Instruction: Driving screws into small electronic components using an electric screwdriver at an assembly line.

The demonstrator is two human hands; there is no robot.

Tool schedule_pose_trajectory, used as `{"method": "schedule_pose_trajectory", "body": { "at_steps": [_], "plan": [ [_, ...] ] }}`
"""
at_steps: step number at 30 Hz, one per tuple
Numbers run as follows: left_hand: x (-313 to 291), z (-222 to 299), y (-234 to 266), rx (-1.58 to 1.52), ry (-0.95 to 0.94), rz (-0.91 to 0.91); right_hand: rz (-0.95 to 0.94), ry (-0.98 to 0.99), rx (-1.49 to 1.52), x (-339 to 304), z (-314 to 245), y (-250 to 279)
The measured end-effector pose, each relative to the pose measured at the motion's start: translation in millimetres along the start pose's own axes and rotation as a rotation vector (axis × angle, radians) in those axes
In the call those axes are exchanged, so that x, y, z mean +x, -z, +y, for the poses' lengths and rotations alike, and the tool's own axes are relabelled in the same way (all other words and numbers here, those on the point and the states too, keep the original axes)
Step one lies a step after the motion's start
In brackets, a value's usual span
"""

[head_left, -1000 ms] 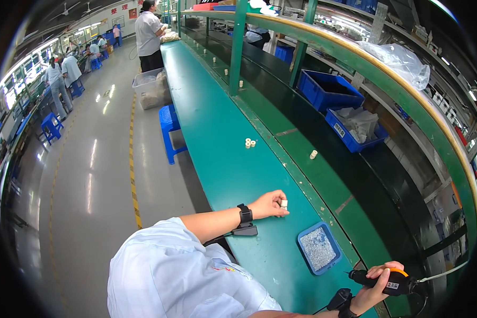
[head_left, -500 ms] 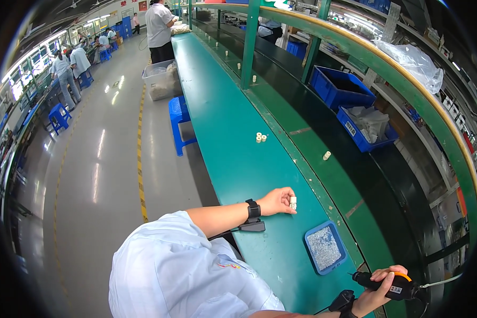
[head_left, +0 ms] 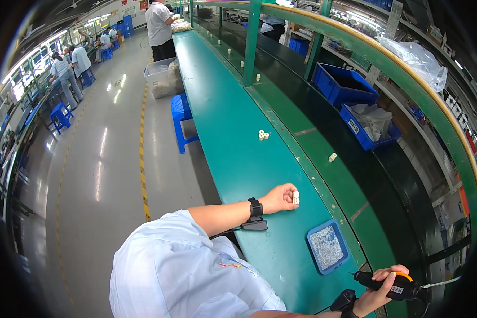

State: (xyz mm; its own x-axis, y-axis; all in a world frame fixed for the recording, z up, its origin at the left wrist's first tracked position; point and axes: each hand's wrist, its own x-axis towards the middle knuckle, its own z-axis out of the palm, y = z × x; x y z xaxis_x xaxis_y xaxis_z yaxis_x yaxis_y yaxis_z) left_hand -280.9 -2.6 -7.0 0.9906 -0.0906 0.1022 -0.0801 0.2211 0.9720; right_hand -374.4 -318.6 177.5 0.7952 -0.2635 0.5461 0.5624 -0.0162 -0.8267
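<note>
My left hand [head_left: 281, 199] is over the green bench, its fingers closed around a small cream cylindrical part [head_left: 296, 196]. Low on the right, my right hand [head_left: 379, 288] wraps around a black and orange electric screwdriver [head_left: 403, 288], whose thin tip points left toward a blue tray. That tray [head_left: 313, 256] lies on the bench between my hands and holds many small silvery pieces [head_left: 327, 247], too small to name surely. Farther up the bench stands a small group of similar cream parts [head_left: 263, 135], apart from both hands.
Beyond the bench edge runs a green conveyor belt [head_left: 328, 183] carrying spaced cream parts, one [head_left: 332, 157] fairly near. Green posts [head_left: 252, 47] and a curved rail rise above it. Blue bins [head_left: 344, 85] sit behind. A blue stool [head_left: 181, 108] and a clear tub [head_left: 161, 79] stand left; a person works farther up.
The view has shifted slightly. The cream parts on the belt have come a little nearer to me. Both hands keep their holds almost unmoved.
</note>
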Motion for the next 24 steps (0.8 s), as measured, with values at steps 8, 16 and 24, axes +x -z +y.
{"method": "schedule_pose_trajectory", "body": {
  "at_steps": [8, 16, 24],
  "plan": [
    [0, -1, 2, 0.027, 0.014, -0.001, -0.046, 0.017, 0.014, 1, -1, 1],
    [2, -2, 0, -0.080, -0.046, 0.052, -0.035, 0.012, 0.011, 2, 2, 2],
    [0, 6, 0, -0.157, 0.020, 0.053, -0.053, 0.014, 0.016, 3, 1, 2]
  ]
}}
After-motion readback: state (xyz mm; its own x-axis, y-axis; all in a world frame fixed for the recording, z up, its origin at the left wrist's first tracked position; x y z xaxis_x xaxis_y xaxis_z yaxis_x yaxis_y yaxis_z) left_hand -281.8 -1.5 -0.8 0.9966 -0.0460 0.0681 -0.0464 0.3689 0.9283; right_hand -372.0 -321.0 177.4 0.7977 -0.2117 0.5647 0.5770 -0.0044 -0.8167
